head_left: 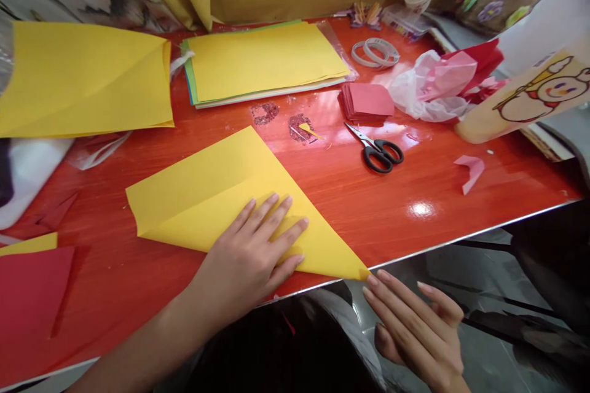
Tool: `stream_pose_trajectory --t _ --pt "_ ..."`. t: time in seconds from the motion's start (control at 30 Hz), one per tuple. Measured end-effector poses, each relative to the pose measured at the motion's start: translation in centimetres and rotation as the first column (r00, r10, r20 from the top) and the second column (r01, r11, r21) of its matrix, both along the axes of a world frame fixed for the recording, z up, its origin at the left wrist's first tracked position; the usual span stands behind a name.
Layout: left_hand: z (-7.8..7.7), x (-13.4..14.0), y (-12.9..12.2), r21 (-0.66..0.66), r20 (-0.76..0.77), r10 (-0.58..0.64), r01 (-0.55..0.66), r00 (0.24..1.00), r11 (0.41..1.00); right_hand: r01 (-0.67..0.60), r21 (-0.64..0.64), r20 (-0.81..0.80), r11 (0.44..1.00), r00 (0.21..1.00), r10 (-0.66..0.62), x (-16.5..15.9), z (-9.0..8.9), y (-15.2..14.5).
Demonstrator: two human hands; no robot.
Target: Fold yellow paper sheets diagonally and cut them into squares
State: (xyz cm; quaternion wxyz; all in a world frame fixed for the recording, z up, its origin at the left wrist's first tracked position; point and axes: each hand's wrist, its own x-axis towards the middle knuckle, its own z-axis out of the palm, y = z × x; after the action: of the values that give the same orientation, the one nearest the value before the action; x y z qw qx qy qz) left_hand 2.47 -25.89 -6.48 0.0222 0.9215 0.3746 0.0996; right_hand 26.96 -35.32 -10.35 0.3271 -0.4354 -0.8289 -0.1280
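Observation:
A sheet of yellow paper (207, 184), folded on the diagonal, lies on the red table. Its pointed right corner juts a little past the table's front edge. My left hand (262, 242) rests flat on the folded part with the fingers apart. My right hand (415, 325) is beyond the edge, its fingers stretched out and the fingertips at the paper's pointed corner. Nothing shows gripped in either hand. Black-handled scissors (378, 150) lie on the table to the right of the sheet, partly spread.
Stacked yellow sheets (262, 61) and more yellow paper (83, 80) lie behind. Red paper squares (367, 102), tape rolls (375, 53), crumpled pink tissue (442, 83) and a snowman-printed cup (534, 89) stand to the right. Red paper (32, 295) is at the left front.

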Motion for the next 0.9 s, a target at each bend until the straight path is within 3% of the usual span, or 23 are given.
stream_pose_trajectory --t 0.33,0.47,0.6,0.73,0.9 --pt "0.1 0.1 -0.1 0.068 -0.001 -0.009 0.009 1.0 0.998 -0.066 -0.051 -0.011 0.997 0.998 0.065 -0.3 -0.7 0.5" --pt "0.0 0.3 -0.5 0.104 0.003 -0.171 0.17 0.985 0.98 -0.072 -0.05 -0.035 0.996 0.997 0.07 -0.2 -0.7 0.4" --pt "-0.1 0.7 -0.9 0.018 0.032 -0.341 0.34 0.94 0.94 -0.076 -0.036 -0.029 0.996 0.997 0.075 -0.4 -0.5 0.7" --pt "-0.1 1.0 -1.1 -0.044 0.025 -0.355 0.356 0.934 0.933 -0.063 0.011 -0.009 0.998 0.998 0.063 -0.6 -0.5 1.0" --pt "-0.2 0.9 -1.0 -0.074 0.033 -0.344 0.346 0.938 0.935 -0.059 -0.02 0.009 0.998 0.998 0.06 -0.3 -0.9 0.7"
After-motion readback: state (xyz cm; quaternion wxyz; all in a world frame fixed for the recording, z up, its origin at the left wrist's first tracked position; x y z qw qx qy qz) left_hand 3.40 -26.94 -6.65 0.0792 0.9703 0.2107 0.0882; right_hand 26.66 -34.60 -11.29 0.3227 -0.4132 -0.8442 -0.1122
